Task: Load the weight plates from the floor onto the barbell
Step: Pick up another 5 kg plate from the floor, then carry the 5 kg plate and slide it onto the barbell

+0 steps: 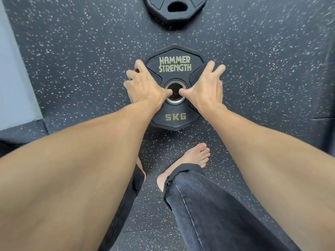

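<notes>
our forearms reach down past our bare foot (pixel 194 158) to the 5kg plate (pixel 175 87) lying flat on the speckled floor (pixel 81 51); left hand (pixel 145 86) curls round its left edge, right hand (pixel 206 87) rests spread on its right side — thumbs at the hub; a second plate (pixel 175 8) lies beyond.
</notes>
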Available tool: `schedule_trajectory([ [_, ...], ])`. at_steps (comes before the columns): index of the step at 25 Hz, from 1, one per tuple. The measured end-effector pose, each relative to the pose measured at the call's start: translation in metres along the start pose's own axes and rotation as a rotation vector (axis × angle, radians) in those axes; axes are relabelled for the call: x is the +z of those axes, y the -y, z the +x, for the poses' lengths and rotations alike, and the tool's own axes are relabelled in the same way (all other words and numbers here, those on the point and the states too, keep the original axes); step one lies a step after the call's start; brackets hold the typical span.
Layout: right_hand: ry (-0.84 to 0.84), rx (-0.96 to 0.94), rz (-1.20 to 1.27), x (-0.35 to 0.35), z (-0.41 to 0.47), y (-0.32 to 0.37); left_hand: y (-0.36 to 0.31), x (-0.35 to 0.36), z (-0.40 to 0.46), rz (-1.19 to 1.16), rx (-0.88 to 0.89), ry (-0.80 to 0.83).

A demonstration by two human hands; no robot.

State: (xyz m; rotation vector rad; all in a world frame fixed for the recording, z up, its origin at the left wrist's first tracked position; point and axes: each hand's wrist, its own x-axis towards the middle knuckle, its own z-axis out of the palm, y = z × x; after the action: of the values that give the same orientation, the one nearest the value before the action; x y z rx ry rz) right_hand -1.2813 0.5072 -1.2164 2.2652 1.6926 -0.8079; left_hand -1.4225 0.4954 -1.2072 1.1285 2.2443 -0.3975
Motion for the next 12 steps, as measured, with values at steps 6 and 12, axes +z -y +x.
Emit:
schedule_trajectory([
  [6, -0.041, 0.029, 0.084, -0.117, -0.043, 0.023, -0.019, -0.117, -0.058, -0.109, 0.083, -0.048],
  [12, -0.216, 0.042, 0.158, -0.302, -0.117, 0.053, -0.049, -0.293, -0.153, -0.271, 0.309, -0.185],
])
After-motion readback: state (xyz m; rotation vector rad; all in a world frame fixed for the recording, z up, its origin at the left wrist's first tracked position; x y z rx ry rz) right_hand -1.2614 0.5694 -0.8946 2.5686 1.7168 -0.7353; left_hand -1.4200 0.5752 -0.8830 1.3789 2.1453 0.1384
